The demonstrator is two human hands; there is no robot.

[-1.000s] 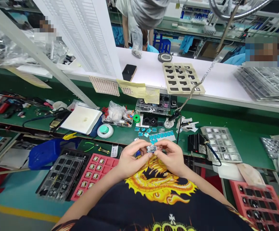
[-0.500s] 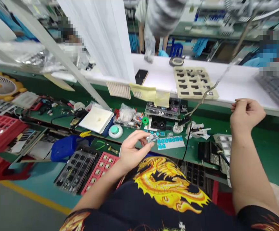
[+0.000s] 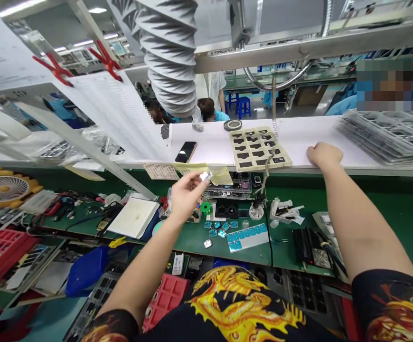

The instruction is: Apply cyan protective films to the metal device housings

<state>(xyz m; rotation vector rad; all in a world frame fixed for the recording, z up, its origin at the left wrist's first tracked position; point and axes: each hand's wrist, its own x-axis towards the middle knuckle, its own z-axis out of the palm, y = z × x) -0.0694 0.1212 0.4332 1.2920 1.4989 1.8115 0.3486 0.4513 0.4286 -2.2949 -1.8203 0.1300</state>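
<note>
My left hand (image 3: 185, 195) is raised over the bench, its thumb and fingers pinched on a small silvery-white part (image 3: 205, 175). The exact kind of this part is too small to tell. My right hand (image 3: 324, 156) rests at the front edge of the white shelf (image 3: 306, 135), curled closed; whatever may be in it is hidden. Between my arms on the green bench lie a sheet of blue stickers (image 3: 248, 237), several small blue-faced pieces (image 3: 225, 225) and a small white square piece (image 3: 208, 243).
On the shelf are a cream tray (image 3: 259, 148) with dark parts, a phone (image 3: 186, 152), a tape roll (image 3: 232, 125) and stacked clear trays (image 3: 388, 137). A grey duct (image 3: 171, 57) hangs ahead. Red trays (image 3: 167, 297) sit below the bench edge.
My view has tilted up. My left hand has risen toward the shelf edge with the silvery part. My right hand has moved forward onto the shelf, right of the cream tray.
</note>
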